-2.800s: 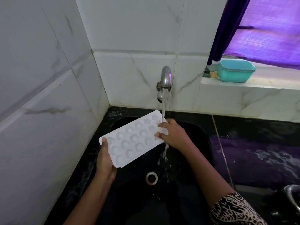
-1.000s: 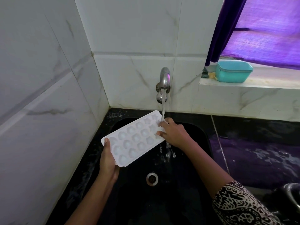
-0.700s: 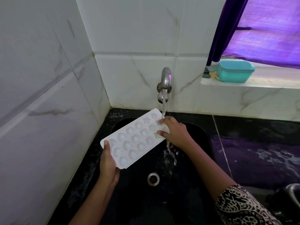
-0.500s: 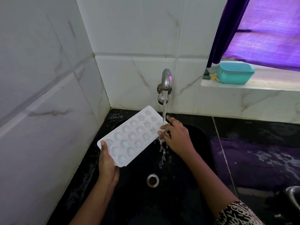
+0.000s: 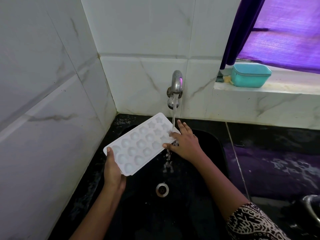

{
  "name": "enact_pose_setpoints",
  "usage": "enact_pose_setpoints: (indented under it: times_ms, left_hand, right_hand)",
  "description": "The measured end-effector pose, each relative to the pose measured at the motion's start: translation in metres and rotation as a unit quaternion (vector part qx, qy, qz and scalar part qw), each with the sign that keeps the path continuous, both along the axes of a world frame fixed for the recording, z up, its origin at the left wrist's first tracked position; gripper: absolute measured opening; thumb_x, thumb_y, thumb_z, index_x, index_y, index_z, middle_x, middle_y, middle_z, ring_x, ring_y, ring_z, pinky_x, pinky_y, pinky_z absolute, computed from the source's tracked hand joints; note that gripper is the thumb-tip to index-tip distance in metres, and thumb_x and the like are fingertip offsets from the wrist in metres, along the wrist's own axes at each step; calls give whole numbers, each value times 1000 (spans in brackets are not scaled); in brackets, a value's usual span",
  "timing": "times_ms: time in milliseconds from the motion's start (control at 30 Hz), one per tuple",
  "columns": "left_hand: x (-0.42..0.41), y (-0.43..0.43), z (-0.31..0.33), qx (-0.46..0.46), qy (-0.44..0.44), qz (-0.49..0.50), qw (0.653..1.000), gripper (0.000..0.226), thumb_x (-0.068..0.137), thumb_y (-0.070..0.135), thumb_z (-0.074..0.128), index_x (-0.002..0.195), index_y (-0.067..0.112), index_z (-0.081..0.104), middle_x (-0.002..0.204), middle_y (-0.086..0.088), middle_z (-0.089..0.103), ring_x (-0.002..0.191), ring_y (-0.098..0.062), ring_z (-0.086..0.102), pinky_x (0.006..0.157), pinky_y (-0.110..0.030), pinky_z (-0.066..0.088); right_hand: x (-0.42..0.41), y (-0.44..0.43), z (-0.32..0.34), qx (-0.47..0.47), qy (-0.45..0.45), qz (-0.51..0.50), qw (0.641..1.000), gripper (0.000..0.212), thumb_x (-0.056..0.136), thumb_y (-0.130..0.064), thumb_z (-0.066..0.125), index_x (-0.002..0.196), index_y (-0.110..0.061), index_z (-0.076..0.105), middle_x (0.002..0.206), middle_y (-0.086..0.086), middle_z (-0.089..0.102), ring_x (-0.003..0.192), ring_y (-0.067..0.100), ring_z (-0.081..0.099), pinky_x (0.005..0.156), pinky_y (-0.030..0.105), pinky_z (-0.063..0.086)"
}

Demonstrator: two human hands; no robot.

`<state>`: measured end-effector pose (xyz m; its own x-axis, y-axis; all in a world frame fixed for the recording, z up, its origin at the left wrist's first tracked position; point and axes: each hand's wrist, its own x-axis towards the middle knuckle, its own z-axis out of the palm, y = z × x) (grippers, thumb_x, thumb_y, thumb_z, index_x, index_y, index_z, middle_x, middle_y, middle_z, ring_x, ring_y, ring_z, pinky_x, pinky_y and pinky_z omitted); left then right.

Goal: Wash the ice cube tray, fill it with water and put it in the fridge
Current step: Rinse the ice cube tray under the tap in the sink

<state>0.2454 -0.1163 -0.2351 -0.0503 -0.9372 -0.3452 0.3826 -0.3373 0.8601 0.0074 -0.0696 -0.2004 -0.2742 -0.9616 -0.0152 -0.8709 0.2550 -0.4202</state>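
Observation:
A white ice cube tray (image 5: 138,146) with round and star-shaped cups is held tilted over the black sink (image 5: 204,170). My left hand (image 5: 113,172) grips its near left corner, thumb on top. My right hand (image 5: 185,144) touches the tray's far right edge with mostly straight fingers, thumb on the rim. Water runs from the metal tap (image 5: 176,84) onto that far right corner and spills off into the sink.
The sink drain (image 5: 162,189) lies below the tray. White marble-look tiles close in on the left and behind. A wet black counter (image 5: 277,161) extends to the right. A teal container (image 5: 250,75) sits on the window ledge, with a metal vessel (image 5: 311,208) at the right edge.
My right hand has slid along the tray's far right corner, its fingers now straighter. The tray has shifted slightly left under the stream. My left hand keeps its grip.

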Motion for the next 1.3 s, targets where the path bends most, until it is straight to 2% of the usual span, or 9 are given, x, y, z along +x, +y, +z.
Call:
enact_pose_setpoints:
  times_ms: [200, 400, 567, 700, 800, 933, 1033, 1167, 1300]
  left_hand:
    - [2, 1, -5, -2, -4, -7, 1000, 47, 92, 67, 44, 108, 28, 66, 101, 2, 76, 93, -20, 74, 67, -33, 57]
    - [-2, -1, -4, 0, 3, -15, 1000, 46, 95, 64, 40, 107, 27, 65, 100, 2, 77, 91, -18, 74, 69, -34, 56]
    - [3, -2, -3, -18, -3, -17, 1000, 45, 95, 63, 40, 106, 28, 66, 99, 3, 77, 91, -19, 74, 69, -35, 56]
    - [0, -1, -6, -7, 4, -27, 1000, 48, 94, 65, 40, 111, 27, 65, 107, -1, 75, 98, -23, 72, 77, -39, 55]
    - [-4, -6, -3, -6, 7, -21, 1000, 46, 95, 64, 41, 108, 27, 66, 103, 0, 76, 93, -21, 73, 70, -35, 56]
    - [-2, -12, -2, -28, 12, -32, 999, 49, 94, 64, 41, 113, 25, 65, 109, -2, 75, 99, -22, 72, 79, -39, 54]
    - [-3, -8, -4, -27, 5, -32, 999, 47, 94, 64, 42, 109, 27, 66, 107, 0, 75, 98, -22, 72, 77, -39, 55]
    - [-8, -12, 1, -31, 11, -31, 999, 47, 96, 62, 40, 112, 26, 66, 109, 0, 75, 101, -22, 71, 81, -40, 54]
    - [-6, -16, 4, -52, 8, -37, 998, 48, 94, 63, 42, 112, 26, 66, 109, 0, 75, 100, -21, 72, 79, -38, 55]
  right_hand:
    - [-4, 6, 3, -22, 22, -9, 999, 63, 71, -75, 56, 120, -35, 58, 161, -1, 3, 146, 16, -7, 113, 53, 10]
    - [3, 6, 0, -27, 69, 19, 997, 64, 83, -69, 47, 133, -29, 52, 159, -1, -15, 145, 16, -18, 114, 55, 0]
    - [0, 5, 1, -25, 74, 12, 997, 63, 76, -74, 51, 121, -32, 60, 161, -3, -4, 145, 15, -14, 114, 53, 0]
    - [1, 7, -1, -20, 111, -7, 994, 67, 76, -79, 44, 125, -35, 57, 160, -1, -12, 144, 17, -22, 111, 55, -10]
    - [6, 6, -4, -41, 68, 0, 997, 62, 84, -68, 47, 130, -27, 55, 160, -2, -14, 144, 16, -22, 113, 55, -5]
    - [2, 6, -4, -58, 45, -21, 997, 60, 78, -70, 53, 122, -30, 59, 161, -2, -3, 145, 16, -15, 114, 54, -1]
    - [0, 7, -7, -36, 57, -30, 997, 63, 76, -74, 49, 124, -33, 56, 160, -1, -9, 144, 17, -20, 112, 56, -5]
    - [4, 2, -10, -44, 9, -14, 999, 61, 85, -63, 51, 133, -26, 52, 159, -2, -15, 144, 17, -21, 112, 59, 1]
    - [-3, 3, -8, -63, -9, -30, 998, 55, 77, -67, 58, 116, -29, 59, 161, -2, -4, 145, 16, -15, 114, 55, 2]
